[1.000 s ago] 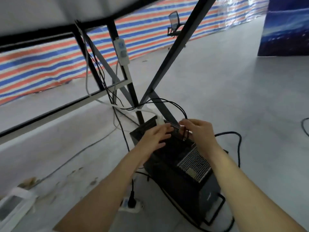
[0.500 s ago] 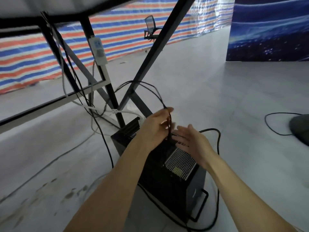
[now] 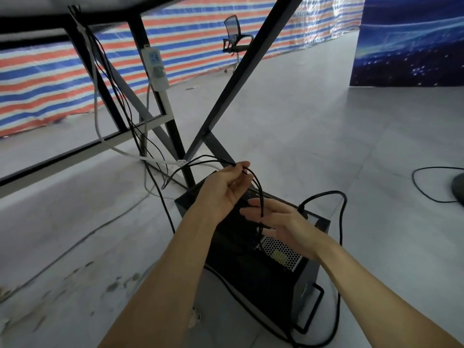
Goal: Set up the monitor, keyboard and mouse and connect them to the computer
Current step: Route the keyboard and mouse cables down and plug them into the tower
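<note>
A black computer case (image 3: 253,267) lies on the grey floor under the desk, its mesh vent (image 3: 281,252) facing up. My left hand (image 3: 226,189) is raised above the case and holds thin black cables (image 3: 258,194) that loop over its fingers and hang down to the case. My right hand (image 3: 278,222) hovers just below with straight fingers, palm turned left, touching the hanging cables. A thicker black cable (image 3: 326,194) is plugged into the case's right end and arcs away.
Black desk legs (image 3: 226,96) cross above the case. A white power strip (image 3: 154,69) hangs on one leg with white and black cords trailing down. An office chair (image 3: 236,43) stands far back. A dark monitor base (image 3: 458,187) with a cable lies at the right edge.
My left hand has lifted the thin cables up off the case. My right hand let go of them, opened and dropped below the left hand. The view swung right.
</note>
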`<act>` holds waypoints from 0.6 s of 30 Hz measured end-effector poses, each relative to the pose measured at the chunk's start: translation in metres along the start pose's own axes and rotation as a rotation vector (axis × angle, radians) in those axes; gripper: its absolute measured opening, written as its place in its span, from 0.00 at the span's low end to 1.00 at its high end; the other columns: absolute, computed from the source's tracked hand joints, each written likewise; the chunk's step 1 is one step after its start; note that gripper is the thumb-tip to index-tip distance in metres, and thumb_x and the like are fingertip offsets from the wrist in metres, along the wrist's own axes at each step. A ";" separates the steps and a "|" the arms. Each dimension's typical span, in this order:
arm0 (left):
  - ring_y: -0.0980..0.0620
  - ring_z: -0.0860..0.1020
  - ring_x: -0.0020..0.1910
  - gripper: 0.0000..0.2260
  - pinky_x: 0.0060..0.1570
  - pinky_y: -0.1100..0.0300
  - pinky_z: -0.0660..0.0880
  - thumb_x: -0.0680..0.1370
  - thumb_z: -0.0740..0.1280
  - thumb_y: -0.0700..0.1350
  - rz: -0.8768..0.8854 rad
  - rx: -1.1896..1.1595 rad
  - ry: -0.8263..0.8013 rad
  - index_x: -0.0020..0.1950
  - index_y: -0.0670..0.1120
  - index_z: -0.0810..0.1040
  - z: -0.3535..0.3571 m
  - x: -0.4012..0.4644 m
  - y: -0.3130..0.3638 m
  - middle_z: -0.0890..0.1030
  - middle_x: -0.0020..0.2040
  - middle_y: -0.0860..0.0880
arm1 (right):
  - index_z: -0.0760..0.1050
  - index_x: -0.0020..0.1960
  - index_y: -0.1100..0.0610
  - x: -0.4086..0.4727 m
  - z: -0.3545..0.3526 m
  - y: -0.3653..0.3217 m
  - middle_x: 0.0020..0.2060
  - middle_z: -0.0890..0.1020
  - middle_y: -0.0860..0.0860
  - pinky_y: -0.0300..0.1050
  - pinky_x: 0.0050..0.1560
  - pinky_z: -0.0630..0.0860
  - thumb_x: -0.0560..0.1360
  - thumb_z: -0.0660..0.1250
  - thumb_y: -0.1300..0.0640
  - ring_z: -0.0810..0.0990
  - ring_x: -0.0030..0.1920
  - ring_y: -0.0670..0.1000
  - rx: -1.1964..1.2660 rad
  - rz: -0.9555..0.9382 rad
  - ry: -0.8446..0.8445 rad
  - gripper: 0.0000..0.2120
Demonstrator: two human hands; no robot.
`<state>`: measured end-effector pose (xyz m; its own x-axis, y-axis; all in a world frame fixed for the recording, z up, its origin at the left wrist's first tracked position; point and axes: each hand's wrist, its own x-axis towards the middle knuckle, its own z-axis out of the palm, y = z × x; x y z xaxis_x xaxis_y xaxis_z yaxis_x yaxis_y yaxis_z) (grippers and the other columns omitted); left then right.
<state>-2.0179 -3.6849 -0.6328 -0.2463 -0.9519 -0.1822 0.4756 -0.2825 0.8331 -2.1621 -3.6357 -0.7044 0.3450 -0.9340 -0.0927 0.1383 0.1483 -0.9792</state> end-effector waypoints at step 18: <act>0.47 0.80 0.53 0.12 0.55 0.53 0.77 0.80 0.59 0.40 -0.159 0.381 -0.123 0.64 0.39 0.72 -0.004 0.004 -0.038 0.80 0.53 0.45 | 0.74 0.46 0.61 -0.002 -0.034 -0.043 0.31 0.69 0.52 0.40 0.34 0.80 0.81 0.55 0.63 0.72 0.30 0.48 0.647 -0.153 0.514 0.11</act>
<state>-2.0335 -3.6780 -0.6673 -0.4011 -0.8724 -0.2792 0.0834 -0.3383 0.9373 -2.2004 -3.6514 -0.6683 -0.1654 -0.9674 -0.1918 0.7085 0.0187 -0.7054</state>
